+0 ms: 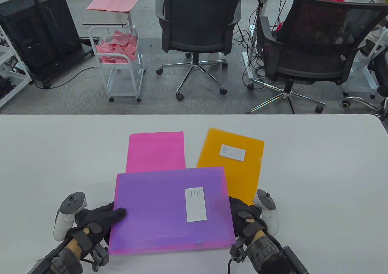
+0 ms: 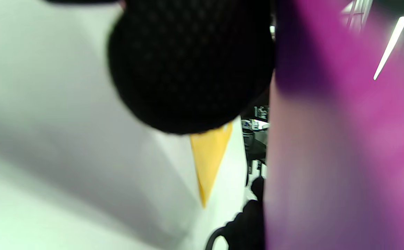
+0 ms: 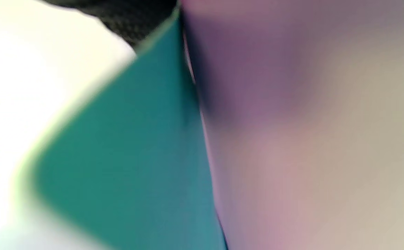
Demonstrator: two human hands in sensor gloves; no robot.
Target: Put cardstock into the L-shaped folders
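Observation:
A purple L-shaped folder (image 1: 169, 207) with a white label, pink showing through it, is held a little above the table between both hands. My left hand (image 1: 100, 218) grips its left edge, thumb on top. My right hand (image 1: 242, 216) grips its right edge, fingers mostly hidden under it. The folder fills the right of the left wrist view (image 2: 344, 146), beside my gloved finger (image 2: 188, 66), and shows blurred in the right wrist view (image 3: 309, 121). A pink cardstock sheet (image 1: 156, 149) and an orange folder (image 1: 233, 162) with a label lie behind on the table.
The white table (image 1: 45, 152) spreads wide on both sides. A blurred teal shape (image 3: 135, 166) shows in the right wrist view under the folder. Office chairs (image 1: 197, 28) and a white cart (image 1: 118, 58) with pink scraps stand beyond the table's far edge.

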